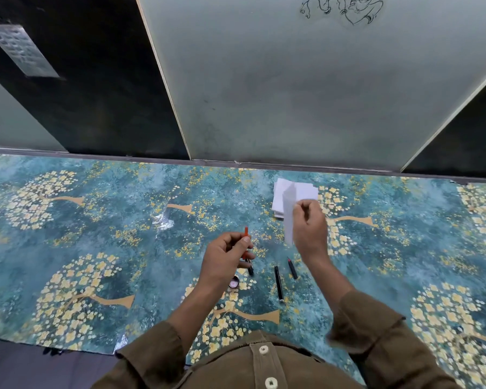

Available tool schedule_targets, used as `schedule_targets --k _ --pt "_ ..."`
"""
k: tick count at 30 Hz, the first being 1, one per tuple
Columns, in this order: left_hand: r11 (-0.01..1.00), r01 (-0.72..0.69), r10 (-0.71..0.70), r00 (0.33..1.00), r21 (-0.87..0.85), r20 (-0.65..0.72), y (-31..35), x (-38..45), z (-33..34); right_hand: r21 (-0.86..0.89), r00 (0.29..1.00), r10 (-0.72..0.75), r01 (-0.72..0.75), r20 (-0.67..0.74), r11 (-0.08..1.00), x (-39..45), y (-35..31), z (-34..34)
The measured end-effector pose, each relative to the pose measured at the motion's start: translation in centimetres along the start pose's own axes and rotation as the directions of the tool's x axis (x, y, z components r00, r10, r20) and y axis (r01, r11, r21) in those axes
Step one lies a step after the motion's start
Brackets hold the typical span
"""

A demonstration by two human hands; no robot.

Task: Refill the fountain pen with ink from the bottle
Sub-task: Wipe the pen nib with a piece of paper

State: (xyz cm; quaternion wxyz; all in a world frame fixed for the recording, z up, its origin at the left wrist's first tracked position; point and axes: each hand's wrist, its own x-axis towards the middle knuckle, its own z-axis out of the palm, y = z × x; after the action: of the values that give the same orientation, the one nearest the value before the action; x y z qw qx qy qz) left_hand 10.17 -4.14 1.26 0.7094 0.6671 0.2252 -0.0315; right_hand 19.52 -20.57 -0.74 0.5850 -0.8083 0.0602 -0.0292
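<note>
My left hand (pixel 225 259) is closed around a thin red pen part (pixel 246 234) that sticks up above the fingers, with its dark lower end pointing down. My right hand (pixel 310 228) pinches a white sheet of tissue paper (pixel 288 217), lifted above the table. Under my left hand, a small round opening with a pink inside (pixel 233 282) shows, probably the ink bottle or its cap. A black pen barrel (pixel 278 283) lies on the table between my hands. A shorter black piece with a red tip (pixel 292 268) lies to its right.
A stack of white papers (pixel 306 192) lies behind my right hand. The table has a teal cover with yellow flower trees (pixel 96 248). A pale wall panel (pixel 292 94) stands at the table's far edge.
</note>
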Motion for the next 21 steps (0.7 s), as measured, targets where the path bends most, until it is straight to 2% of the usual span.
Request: schedule_targets --k 4,6,11,15,21 --pt "1.0 -0.013 0.011 0.997 0.029 0.073 -0.2 -0.6 0.8 0.284 0.967 0.105 -0.171 0.232 0.944 -5.7 -1.2 0.4" --pt "0.998 -0.031 0.025 0.994 0.057 0.106 -0.6 -1.2 0.9 0.365 0.94 0.144 -0.258 0.311 0.895 -7.1 -1.7 -0.1" --pt "0.994 -0.056 0.04 0.986 0.097 0.161 -0.8 -2.2 0.7 0.38 0.938 0.152 -0.27 0.311 0.885 -8.3 -2.2 -1.5" --pt "0.987 -0.076 0.046 0.978 0.142 0.203 -1.7 -2.6 0.1 0.311 0.936 0.141 -0.245 0.322 0.918 -9.0 -1.1 -1.7" --pt "0.978 -0.055 0.026 0.988 0.2 0.149 -1.5 -2.6 -0.5 0.32 0.93 0.109 -0.229 0.352 0.919 -9.6 -1.7 -1.7"
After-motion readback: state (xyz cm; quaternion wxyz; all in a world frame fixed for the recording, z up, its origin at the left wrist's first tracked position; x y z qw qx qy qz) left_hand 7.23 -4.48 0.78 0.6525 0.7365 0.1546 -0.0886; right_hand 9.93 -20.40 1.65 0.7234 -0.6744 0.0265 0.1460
